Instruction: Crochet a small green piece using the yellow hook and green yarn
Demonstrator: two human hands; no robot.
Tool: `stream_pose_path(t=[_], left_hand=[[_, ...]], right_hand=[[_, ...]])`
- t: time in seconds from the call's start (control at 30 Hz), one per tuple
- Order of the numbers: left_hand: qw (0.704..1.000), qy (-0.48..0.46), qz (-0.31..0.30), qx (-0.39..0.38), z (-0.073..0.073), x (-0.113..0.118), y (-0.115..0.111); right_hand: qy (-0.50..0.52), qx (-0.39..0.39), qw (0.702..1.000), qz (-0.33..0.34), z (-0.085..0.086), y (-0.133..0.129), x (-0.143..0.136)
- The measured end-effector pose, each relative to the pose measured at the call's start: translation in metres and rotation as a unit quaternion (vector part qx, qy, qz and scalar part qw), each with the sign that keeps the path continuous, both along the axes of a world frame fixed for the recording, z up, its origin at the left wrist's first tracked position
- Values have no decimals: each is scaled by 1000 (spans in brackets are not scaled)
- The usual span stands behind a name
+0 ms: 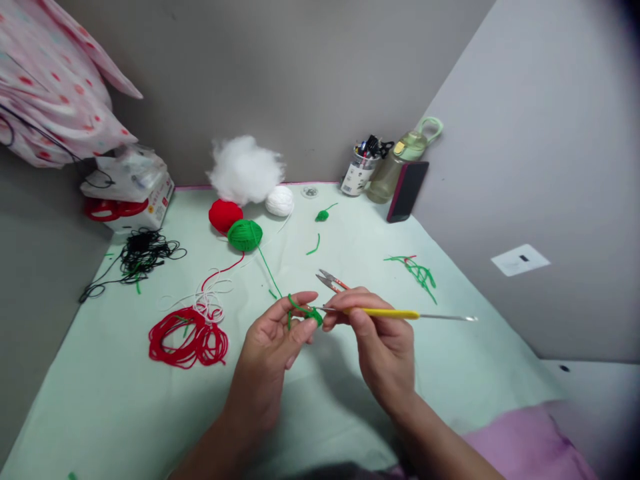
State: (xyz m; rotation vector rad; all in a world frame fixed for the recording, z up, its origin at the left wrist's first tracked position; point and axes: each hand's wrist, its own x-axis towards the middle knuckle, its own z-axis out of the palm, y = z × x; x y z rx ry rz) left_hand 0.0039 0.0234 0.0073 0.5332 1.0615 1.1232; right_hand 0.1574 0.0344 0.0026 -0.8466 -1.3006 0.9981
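Between thumb and fingers, my left hand point(273, 337) pinches a small green crochet piece point(314, 316), with green yarn looped over its index finger. That strand runs back to a green yarn ball point(245, 235). My right hand point(383, 333) grips a yellow-handled crochet hook point(390, 313); one metal end meets the green piece and the other points right. Just behind my right fingers lie thread snips point(331, 280), their lower part hidden by the hand. Farther back, a small finished-looking green piece point(323, 216) with a yarn tail rests on the table.
A red yarn ball point(225, 216), white yarn ball point(279, 201) and white stuffing point(247, 170) stand at the back. Loose red yarn point(173, 339) and tangled black yarn point(145, 253) lie left. Green scraps point(420, 273), a phone point(408, 192), bottle point(387, 175) and pen cup point(359, 175) are right.
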Motion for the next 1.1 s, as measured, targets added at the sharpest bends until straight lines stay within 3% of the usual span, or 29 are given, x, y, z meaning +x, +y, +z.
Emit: stream_pose_path(t=[0.13, 0.33, 0.57, 1.1], left_hand=[[1000, -26, -2, -3, 4, 1, 0], [998, -66, -6, -10, 6, 1, 0], [995, -91, -13, -35, 1, 0, -3], [994, -98, -11, -44, 1, 0, -2]], right_hand=[[-56, 47, 997, -29, 0, -2, -2], [-35, 27, 998, -34, -4, -2, 0], [25, -46, 998, -46, -2, -1, 4], [21, -25, 999, -11, -4, -2, 6]])
